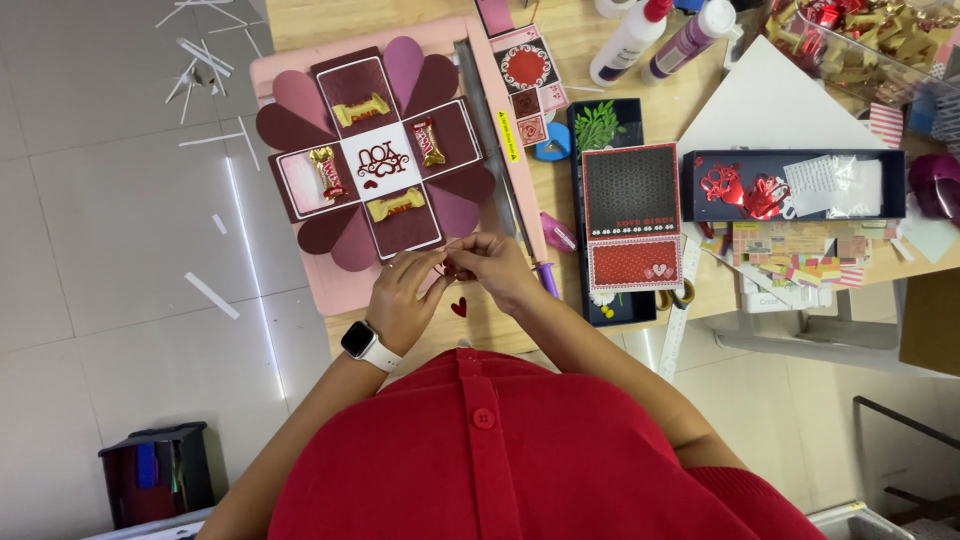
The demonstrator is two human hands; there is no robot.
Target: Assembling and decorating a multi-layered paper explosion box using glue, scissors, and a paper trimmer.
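Maroon card box (pixel 378 158) lies unfolded on the pink mat (pixel 330 285), four wrapped sweets already on its flaps — mostly done, I'd judge. Left hand (pixel 405 300) & right hand (pixel 490 265) both pinch a tiny red piece (pixel 452 272) at the mat's near edge — not yet stuck on.

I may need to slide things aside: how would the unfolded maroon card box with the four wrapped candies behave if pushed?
The unfolded card box looks like thin paper panels lying flat on the pink mat, so probably light and floppy, apt to buckle. The wrapped candies seem to sit on top; whether glued, I cannot tell. Both hands work just beside its near edge.
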